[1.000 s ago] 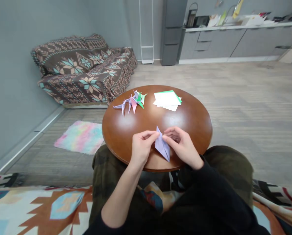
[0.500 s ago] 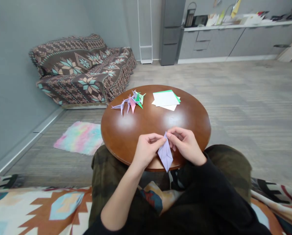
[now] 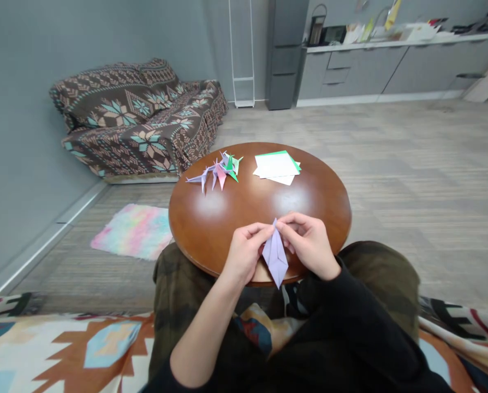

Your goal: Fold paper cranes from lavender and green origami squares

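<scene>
A folded lilac paper (image 3: 275,257), long and pointed at both ends, hangs upright over the near edge of the round wooden table (image 3: 211,218). My left hand (image 3: 244,252) pinches its upper left flap. My right hand (image 3: 308,244) pinches its upper right flap, so both sets of fingertips meet at the top point. Several finished paper cranes (image 3: 219,169), lilac, pink and green, lie at the table's far left. A stack of white and green paper sheets (image 3: 277,166) lies at the far middle.
A patterned sofa (image 3: 141,120) stands at the back left by the grey wall. A pastel rug (image 3: 133,229) lies on the floor left of the table. Grey cabinets (image 3: 391,68) with a cluttered counter run along the back. A patterned blanket (image 3: 64,344) covers my seat.
The lilac paper has turned from tilted to upright and dropped lower toward me. Both hands have closed in on its top point.
</scene>
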Motion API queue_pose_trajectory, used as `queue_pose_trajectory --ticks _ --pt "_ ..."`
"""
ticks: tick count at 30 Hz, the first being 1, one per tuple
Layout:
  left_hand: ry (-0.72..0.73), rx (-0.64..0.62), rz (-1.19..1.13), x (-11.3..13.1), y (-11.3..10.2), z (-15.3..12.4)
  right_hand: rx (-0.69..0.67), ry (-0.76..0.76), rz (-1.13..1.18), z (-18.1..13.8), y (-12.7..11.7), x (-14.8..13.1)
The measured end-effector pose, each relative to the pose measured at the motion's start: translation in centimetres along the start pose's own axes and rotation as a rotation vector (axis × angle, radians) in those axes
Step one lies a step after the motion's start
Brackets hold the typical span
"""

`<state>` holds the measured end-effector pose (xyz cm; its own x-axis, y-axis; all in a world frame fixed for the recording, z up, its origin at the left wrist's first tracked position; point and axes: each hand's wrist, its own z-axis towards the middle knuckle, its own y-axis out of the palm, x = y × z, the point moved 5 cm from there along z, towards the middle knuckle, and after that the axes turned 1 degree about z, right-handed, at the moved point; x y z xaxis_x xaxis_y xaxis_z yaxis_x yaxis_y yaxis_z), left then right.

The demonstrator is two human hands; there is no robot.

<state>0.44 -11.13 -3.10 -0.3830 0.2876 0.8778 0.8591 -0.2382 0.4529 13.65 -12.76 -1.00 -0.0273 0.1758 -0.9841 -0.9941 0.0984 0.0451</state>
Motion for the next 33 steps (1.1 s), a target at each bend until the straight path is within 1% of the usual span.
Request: queue_pose_trajectory --ticks 3,6,9,12,16,24,33 --pt "0.056 0.032 0.036 -0.14 -0.29 0.07 0.031 0.023 -0.001 -0.15 0.1 0.16" --pt "0.085 0.01 0.072 -0.15 -0.44 0.11 0.028 0.034 0.022 -0.17 0.08 0.15" --pt "0.093 -0.017 0.105 0.09 -0.61 0.06 -0.029 0.041 0.071 -0.04 0.07 0.02" --pt "0.099 -0.018 0.133 0.4 -0.88 0.0 -0.102 0.058 0.114 0.12 0.06 -0.07" --pt "0.063 -0.037 0.105 0.4 -0.86 -0.02 -0.142 0.057 0.141 0.23 -0.02 -0.07" --pt "-0.075 -0.03 -0.021 -0.3 -0.44 0.17 -0.089 0.015 0.073 0.14 -0.09 -0.08" --pt "-0.049 -0.04 -0.011 -0.24 -0.49 0.14 -0.089 0.03 0.088 0.09 -0.03 0.07"
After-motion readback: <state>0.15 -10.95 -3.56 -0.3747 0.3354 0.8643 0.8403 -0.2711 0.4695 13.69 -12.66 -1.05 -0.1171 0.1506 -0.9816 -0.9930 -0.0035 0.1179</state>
